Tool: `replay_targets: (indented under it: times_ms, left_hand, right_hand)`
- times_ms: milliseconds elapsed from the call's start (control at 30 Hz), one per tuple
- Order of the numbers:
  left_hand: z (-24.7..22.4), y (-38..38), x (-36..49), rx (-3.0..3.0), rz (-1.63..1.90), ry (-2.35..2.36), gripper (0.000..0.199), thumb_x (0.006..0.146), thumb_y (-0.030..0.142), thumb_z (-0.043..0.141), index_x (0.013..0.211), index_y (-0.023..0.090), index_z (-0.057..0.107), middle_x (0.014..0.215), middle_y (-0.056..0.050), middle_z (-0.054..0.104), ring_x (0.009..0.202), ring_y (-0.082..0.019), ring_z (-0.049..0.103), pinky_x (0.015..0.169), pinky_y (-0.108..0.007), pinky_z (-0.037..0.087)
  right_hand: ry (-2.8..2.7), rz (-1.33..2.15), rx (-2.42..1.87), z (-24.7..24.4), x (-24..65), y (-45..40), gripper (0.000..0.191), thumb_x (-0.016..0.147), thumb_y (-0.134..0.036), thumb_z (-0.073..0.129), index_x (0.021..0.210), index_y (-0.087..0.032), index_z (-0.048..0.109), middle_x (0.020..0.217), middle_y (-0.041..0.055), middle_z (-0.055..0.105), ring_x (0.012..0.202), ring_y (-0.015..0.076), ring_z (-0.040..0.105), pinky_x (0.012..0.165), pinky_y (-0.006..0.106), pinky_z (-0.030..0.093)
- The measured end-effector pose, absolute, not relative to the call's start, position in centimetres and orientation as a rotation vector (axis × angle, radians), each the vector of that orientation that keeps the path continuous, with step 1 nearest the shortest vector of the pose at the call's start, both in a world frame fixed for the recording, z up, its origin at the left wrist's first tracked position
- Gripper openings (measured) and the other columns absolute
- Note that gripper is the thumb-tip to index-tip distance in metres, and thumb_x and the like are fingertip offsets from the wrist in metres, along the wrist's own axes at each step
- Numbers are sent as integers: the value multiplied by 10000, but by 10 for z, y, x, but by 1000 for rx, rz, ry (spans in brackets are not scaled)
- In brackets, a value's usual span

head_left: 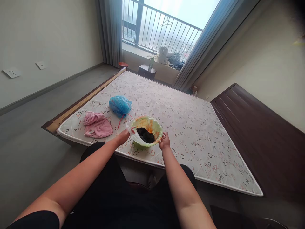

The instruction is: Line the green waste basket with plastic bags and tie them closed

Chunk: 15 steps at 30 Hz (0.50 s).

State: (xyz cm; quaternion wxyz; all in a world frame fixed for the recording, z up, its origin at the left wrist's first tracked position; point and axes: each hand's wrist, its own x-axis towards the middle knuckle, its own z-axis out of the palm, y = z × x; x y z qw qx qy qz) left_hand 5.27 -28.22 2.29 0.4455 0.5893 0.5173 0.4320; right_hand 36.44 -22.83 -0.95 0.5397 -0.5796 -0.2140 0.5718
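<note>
A pale green basin [142,147] stands near the front edge of the mattress. A translucent plastic bag [137,138] with orange print lines it and hangs over its rim. Inside lies a dark bundle [145,135] that looks like black cloth. At the basin's left side, my left hand [123,136] is closed on the edge of the plastic bag. My right hand [164,141] is at the right rim, fingers closed on the bag's edge there. Left of the basin are a tied blue plastic bag [120,106] with red strings and a crumpled pink towel [98,125].
The mattress [188,127], printed with letters, lies on a dark wooden bed frame with a headboard [259,133] at the right. A small nightstand [147,72] is beyond the bed, below a window with railings. My knees are against the near edge.
</note>
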Motion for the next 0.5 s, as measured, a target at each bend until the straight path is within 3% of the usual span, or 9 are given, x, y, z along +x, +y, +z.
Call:
replay_targets:
  times_ms: [167, 300, 400, 500]
  left_hand:
    - [27, -285, 57, 1522, 931, 1242, 495, 944, 549, 496, 1059, 153, 769, 1094, -165, 744, 983, -303, 664, 886, -416, 522]
    - [25, -281, 55, 1609, 949, 1296, 472, 953, 526, 468, 827, 147, 720, 1043, -198, 745, 1094, -359, 641, 976, -465, 490]
    - [23, -278, 52, 1623, 947, 1348, 413, 936, 507, 493, 842, 169, 712, 915, -175, 737, 1004, -360, 668, 964, -476, 493]
    - [22, -277, 51, 1602, 958, 1382, 378, 910, 517, 533, 918, 193, 727, 963, -165, 744, 992, -364, 682, 963, -469, 497]
  right_hand:
    - [-517, 1353, -1348, -5, 366, -220, 387, 729, -389, 731, 977, -264, 462, 745, -70, 629, 622, 128, 630, 576, 240, 533]
    - [-573, 1450, -1304, 1, 368, -227, 440, 659, -268, 783, 975, -251, 477, 771, -51, 660, 661, 138, 655, 600, 255, 557]
    - [-639, 1526, -1289, 6, 371, -237, 472, 609, -226, 786, 987, -233, 503, 807, -25, 683, 661, 141, 650, 581, 253, 546]
    - [-707, 1492, -1305, 12, 380, -247, 399, 592, -233, 740, 922, -223, 516, 724, -60, 623, 605, 108, 583, 548, 211, 497]
